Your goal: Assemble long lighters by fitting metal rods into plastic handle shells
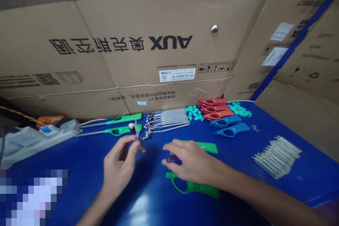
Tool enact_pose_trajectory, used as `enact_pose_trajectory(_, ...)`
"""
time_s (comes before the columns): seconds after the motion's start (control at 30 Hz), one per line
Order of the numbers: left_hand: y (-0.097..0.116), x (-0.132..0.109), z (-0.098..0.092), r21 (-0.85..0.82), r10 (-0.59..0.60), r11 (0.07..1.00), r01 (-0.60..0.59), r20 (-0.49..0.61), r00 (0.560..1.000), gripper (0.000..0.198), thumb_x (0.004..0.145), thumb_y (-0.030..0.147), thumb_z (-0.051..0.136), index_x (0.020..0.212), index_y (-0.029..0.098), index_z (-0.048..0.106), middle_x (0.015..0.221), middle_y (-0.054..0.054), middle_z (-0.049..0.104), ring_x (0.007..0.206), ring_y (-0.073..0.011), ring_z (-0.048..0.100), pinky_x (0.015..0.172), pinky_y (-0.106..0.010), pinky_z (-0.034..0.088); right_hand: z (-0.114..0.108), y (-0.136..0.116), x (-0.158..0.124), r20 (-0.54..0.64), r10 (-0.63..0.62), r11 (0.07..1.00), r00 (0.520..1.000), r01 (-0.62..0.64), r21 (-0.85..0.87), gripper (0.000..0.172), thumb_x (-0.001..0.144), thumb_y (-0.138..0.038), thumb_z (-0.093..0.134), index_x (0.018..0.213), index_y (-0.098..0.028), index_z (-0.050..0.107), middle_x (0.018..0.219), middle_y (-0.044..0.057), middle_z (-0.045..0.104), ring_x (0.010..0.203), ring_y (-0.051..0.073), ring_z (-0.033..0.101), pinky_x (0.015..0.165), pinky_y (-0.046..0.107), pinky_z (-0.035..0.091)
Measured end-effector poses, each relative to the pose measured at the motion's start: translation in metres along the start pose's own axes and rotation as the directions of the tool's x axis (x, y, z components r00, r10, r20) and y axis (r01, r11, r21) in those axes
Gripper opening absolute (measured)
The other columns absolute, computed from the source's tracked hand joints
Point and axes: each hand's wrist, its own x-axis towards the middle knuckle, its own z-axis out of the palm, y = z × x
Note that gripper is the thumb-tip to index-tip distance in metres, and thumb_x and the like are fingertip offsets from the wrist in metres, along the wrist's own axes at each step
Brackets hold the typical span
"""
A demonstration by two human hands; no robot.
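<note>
Left hand (119, 157) raised above the blue counter (79, 173), thumb and fingers pinched together on a small dark part (139, 139) with a thin metal strip standing up from it; a pale round tip (131, 125) showed at its top. Exact form of the part hard to make out.

Right hand (189, 160) low over the counter, well apart from the left, fingers curved around a dark purple translucent piece (173, 159). Could not tell whether it was gripped or only covered. A green lighter shell half (192, 186) lay flat just below that hand, and a flat green strip (208, 147) lay just past the fingers.

Along the far edge of the counter, left to right: two long green lighters (123, 130) side by side, a neat row of metal nozzle rods (166, 122), a heap of small teal pieces (194, 113), stacked red lighter bodies (213, 108), two blue lighter bodies (231, 129) and more teal pieces (239, 109). A bundle of clear tubes (278, 157) lay to the right. A white power strip (39, 141) sat at the far left. Large cardboard cartons (119, 42) printed "AUX" walled off the back.
</note>
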Motion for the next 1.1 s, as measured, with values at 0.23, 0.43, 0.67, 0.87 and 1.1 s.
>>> enact_pose_trajectory(0.23, -0.004, -0.003, 0.007, -0.231, -0.261, 0.938, 0.257, 0.013, 0.965, 0.030, 0.081, 0.045, 0.065, 0.089, 0.016, 0.060, 0.081, -0.003, 0.068, 0.067, -0.0173, 0.067, 0.063, -0.029, 0.059, 0.018, -0.021, 0.037, -0.024, -0.030, 0.995, 0.999, 0.027, -0.093, 0.022, 0.094, -0.031, 0.045, 0.106, -0.020, 0.059, 0.100, 0.005, 0.063, 0.074, 0.018, 0.061, 0.060, 0.029, 0.037)
enact_pose_trajectory(0.43, -0.002, -0.001, 0.008, -0.231, -0.332, 0.909, 0.347, 0.103, 0.938, 0.042, 0.078, 0.051, 0.066, 0.096, 0.013, 0.063, 0.086, -0.007, 0.070, 0.075, -0.0210, 0.068, 0.073, -0.036, 0.060, 0.014, -0.008, 0.037, -0.040, -0.017, 1.000, 0.999, 0.017, -0.010, 0.017, 0.092, -0.021, 0.046, 0.102, -0.018, 0.059, 0.098, 0.005, 0.063, 0.085, 0.017, 0.060, 0.072, 0.029, 0.040)
enact_pose_trajectory(0.67, -0.023, -0.003, 0.003, 0.337, -0.192, 0.935, 0.114, 0.210, 0.959, 0.027, 0.082, 0.043, 0.057, 0.089, 0.019, 0.069, 0.102, -0.009, 0.066, 0.095, -0.0265, 0.061, 0.083, -0.044, 0.052, -0.013, 0.041, 0.043, 0.021, 0.111, 0.973, 0.994, -0.104, -0.205, 0.017, 0.087, -0.016, 0.052, 0.096, -0.019, 0.065, 0.096, 0.005, 0.064, 0.087, 0.017, 0.059, 0.071, 0.026, 0.037)
enact_pose_trajectory(0.87, -0.040, -0.005, 0.003, 0.570, -0.090, 0.813, -0.120, 0.327, 0.941, 0.023, 0.086, 0.034, 0.052, 0.091, 0.017, 0.067, 0.103, -0.010, 0.063, 0.101, -0.0277, 0.052, 0.091, -0.045, 0.046, -0.002, 0.071, 0.049, 0.097, 0.159, 0.951, 0.983, -0.125, -0.284, 0.013, 0.087, -0.019, 0.055, 0.088, -0.020, 0.068, 0.092, 0.006, 0.065, 0.084, 0.018, 0.062, 0.066, 0.026, 0.035)
enact_pose_trajectory(1.1, -0.048, -0.007, 0.005, 0.590, -0.076, 0.792, -0.158, 0.352, 0.933, 0.033, 0.089, 0.034, 0.048, 0.112, 0.015, 0.063, 0.112, -0.011, 0.061, 0.107, -0.0282, 0.051, 0.094, -0.047, 0.045, 0.008, 0.080, 0.056, 0.057, 0.180, 0.947, 0.982, -0.157, -0.279, 0.014, 0.089, -0.029, 0.058, 0.092, -0.020, 0.067, 0.095, 0.005, 0.067, 0.090, 0.020, 0.062, 0.071, 0.026, 0.038)
